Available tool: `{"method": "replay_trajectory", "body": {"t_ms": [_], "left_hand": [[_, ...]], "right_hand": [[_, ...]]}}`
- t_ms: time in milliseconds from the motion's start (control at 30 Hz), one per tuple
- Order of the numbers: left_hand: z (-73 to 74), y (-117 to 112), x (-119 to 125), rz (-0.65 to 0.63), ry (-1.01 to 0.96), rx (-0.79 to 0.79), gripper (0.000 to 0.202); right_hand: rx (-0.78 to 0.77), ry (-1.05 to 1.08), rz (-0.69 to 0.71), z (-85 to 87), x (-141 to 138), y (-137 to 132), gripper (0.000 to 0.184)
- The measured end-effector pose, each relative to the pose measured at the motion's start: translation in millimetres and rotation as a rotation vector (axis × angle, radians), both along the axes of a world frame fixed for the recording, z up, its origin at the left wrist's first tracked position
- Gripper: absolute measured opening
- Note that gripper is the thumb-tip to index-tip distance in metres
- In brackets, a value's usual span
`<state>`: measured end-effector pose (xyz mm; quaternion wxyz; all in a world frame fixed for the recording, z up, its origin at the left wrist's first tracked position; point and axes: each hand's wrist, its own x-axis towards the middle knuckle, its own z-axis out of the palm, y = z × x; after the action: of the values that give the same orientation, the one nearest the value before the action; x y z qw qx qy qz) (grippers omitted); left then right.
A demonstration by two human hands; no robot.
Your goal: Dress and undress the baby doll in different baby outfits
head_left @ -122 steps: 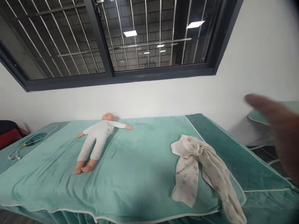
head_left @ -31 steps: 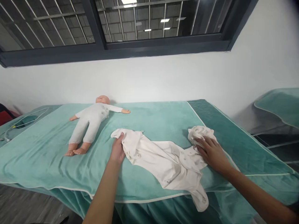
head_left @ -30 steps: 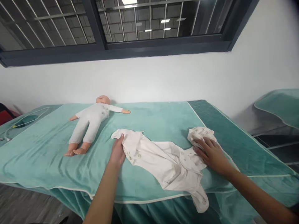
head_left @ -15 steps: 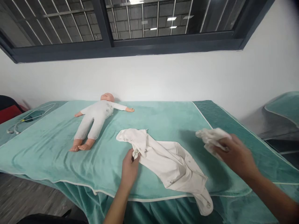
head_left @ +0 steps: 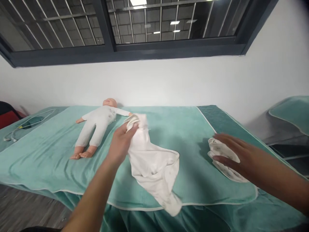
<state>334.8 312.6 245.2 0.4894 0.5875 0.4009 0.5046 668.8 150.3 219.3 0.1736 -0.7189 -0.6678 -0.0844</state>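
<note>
My left hand is closed on one end of a white baby romper and lifts that end off the bed. The rest of the garment trails over the green cover, its lower end at the front edge. On the right, a bunched white cloth garment lies on the cover. Over it is my right hand, thumb and fingers apart, partly hiding the cloth. A baby doll in a white suit lies on its back at the left, one arm stretched toward the lifted romper.
A green plush cover with pale edging spreads over the bed against a white wall. Looped pale tubing lies at the far left. A barred window is above. Another green-covered surface stands at the right.
My left hand has raised the romper's end and moved up and left, pulling the garment along. My right hand has set the bunched cloth down and loosened its fingers.
</note>
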Motion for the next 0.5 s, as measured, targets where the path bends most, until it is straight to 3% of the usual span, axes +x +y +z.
{"method": "replay_trajectory", "body": {"t_ms": [133,200,267,367,500], "left_hand": [[82.8,-12.0,23.8,-0.390,0.582,0.182,0.038],[111.1,-23.2,36.6,-0.455,0.717,0.267,0.036],[127.5,-30.8,44.8,-0.464,0.779,0.352,0.031],[127.2,-26.6,43.6,-0.421,0.775,0.430,0.024],[89.1,4.5,19.9,-0.355,0.773,0.354,0.020]], "right_hand": [[0.224,0.120,0.285,67.4,-71.9,30.6,0.067],[0.237,0.170,0.365,90.9,-99.7,50.8,0.062],[0.155,0.205,0.381,104.5,-114.4,70.8,0.046],[0.099,0.237,0.347,112.5,-114.1,94.7,0.032],[0.179,0.324,0.274,114.4,-87.6,111.2,0.029]]}}
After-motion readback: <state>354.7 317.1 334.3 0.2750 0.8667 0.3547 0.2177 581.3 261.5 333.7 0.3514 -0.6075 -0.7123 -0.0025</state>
